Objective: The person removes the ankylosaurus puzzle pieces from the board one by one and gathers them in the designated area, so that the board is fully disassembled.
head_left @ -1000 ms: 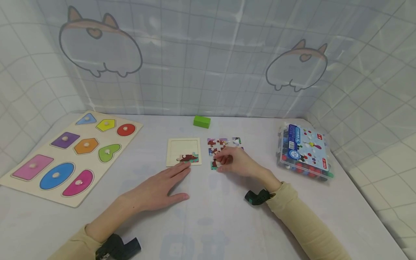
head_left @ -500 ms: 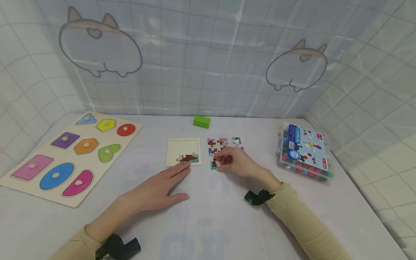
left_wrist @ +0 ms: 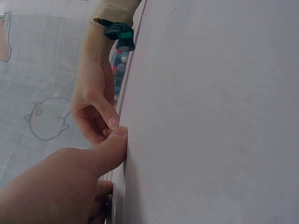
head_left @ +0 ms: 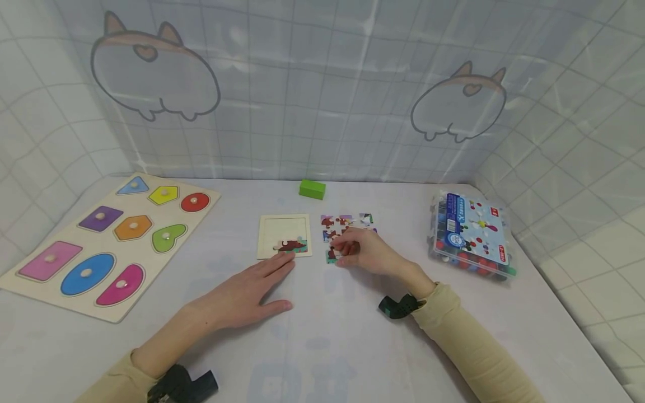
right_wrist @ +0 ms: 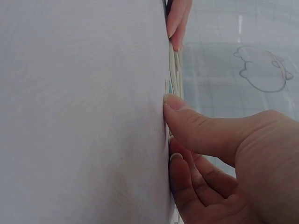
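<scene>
A small square wooden puzzle tray (head_left: 272, 230) lies in mid-table, with joined pieces (head_left: 293, 245) showing a brown animal on teal in its lower right corner. My left hand (head_left: 244, 299) is spread flat, its fingertips on the tray's near edge. Right of the tray, several loose jigsaw pieces (head_left: 328, 221) lie in a group, partly hidden by my right hand (head_left: 372, 251). That hand's thumb and curled fingers pinch a brown-and-teal jigsaw piece (head_left: 331, 256) at the group's near left. In the right wrist view, the thumb (right_wrist: 180, 112) is down at the table surface.
A peg board (head_left: 173, 221) with coloured shapes lies at the left. Behind the tray sits a green block (head_left: 312, 189). A clear plastic box (head_left: 473, 235) of coloured parts stands at the right. Grid-patterned curtains (head_left: 312, 112) enclose the table.
</scene>
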`<state>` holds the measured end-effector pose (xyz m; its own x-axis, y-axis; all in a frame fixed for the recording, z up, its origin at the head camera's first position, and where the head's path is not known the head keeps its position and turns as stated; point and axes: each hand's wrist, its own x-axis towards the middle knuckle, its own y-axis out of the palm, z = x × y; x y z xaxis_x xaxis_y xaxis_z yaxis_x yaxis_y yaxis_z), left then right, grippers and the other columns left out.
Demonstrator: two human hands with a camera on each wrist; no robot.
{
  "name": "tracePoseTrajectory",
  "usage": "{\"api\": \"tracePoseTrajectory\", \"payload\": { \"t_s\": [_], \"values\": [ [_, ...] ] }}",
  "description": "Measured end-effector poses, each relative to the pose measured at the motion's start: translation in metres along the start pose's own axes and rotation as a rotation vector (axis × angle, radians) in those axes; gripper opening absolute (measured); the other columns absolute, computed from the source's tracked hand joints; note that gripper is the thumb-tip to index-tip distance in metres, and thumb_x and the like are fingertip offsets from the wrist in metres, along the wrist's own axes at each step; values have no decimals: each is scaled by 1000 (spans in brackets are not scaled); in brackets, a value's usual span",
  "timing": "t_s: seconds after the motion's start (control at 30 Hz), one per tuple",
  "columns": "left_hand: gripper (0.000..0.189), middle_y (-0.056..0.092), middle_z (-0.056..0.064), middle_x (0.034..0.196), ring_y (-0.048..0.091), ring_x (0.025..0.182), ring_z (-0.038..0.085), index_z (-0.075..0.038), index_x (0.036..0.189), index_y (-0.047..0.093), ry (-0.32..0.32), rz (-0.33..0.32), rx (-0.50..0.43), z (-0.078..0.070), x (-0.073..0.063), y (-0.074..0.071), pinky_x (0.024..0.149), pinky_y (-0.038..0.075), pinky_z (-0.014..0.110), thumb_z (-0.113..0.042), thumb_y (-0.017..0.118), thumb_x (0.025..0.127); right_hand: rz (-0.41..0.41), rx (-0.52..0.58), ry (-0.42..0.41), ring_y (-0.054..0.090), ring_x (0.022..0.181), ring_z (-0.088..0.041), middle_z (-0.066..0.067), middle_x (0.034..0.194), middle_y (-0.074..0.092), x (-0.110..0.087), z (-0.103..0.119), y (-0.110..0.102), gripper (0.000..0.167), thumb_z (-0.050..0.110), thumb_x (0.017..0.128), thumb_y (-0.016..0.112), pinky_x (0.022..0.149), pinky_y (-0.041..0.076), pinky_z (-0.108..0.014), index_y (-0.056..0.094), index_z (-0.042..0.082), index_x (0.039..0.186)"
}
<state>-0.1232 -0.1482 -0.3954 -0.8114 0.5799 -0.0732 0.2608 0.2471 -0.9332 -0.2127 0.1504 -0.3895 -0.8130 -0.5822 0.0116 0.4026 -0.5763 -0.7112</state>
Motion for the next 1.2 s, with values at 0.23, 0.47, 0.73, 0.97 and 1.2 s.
{"api": "tracePoseTrajectory", "payload": {
  "t_s": [0.23, 0.47, 0.73, 0.97, 1.2],
  "values": [
    [84, 20, 1, 167, 24, 153, 25, -15, 159, 29, 5, 3, 7, -1, -1, 0, 119, 31, 48, -61, 56, 94, 0, 1, 2, 59, 85, -14, 1, 94, 67, 0, -2, 1, 37, 13, 82, 83, 74, 52, -25, 72, 9, 117],
    [79, 26, 0, 165, 29, 151, 24, -13, 157, 34, 31, -12, 28, -8, 1, -1, 119, 32, 47, -57, 58, 95, -3, 3, -11, 60, 84, -13, 1, 95, 68, 0, -3, -1, 36, 14, 83, 82, 74, 52, -25, 72, 10, 117],
    [73, 31, 4, 163, 32, 149, 25, -9, 155, 37, 86, -97, 85, -22, 11, 2, 120, 31, 48, -52, 56, 98, -6, 8, -19, 60, 84, -12, 1, 95, 68, 1, -4, 1, 37, 15, 83, 83, 74, 52, -25, 72, 11, 118],
    [76, 23, 3, 166, 24, 153, 23, -10, 156, 34, 64, -39, 38, -23, 19, 7, 120, 31, 47, -57, 51, 99, -8, 17, -30, 60, 83, -12, 0, 95, 67, 2, -6, 4, 37, 14, 83, 83, 74, 52, -25, 72, 10, 118],
    [77, 17, -1, 168, 20, 154, 22, -14, 158, 30, 57, -19, 4, -21, 20, 9, 120, 31, 46, -59, 49, 99, -17, 7, -34, 60, 83, -13, 0, 94, 68, 1, -5, 2, 36, 13, 82, 83, 74, 52, -25, 72, 9, 117]
  ]
}}
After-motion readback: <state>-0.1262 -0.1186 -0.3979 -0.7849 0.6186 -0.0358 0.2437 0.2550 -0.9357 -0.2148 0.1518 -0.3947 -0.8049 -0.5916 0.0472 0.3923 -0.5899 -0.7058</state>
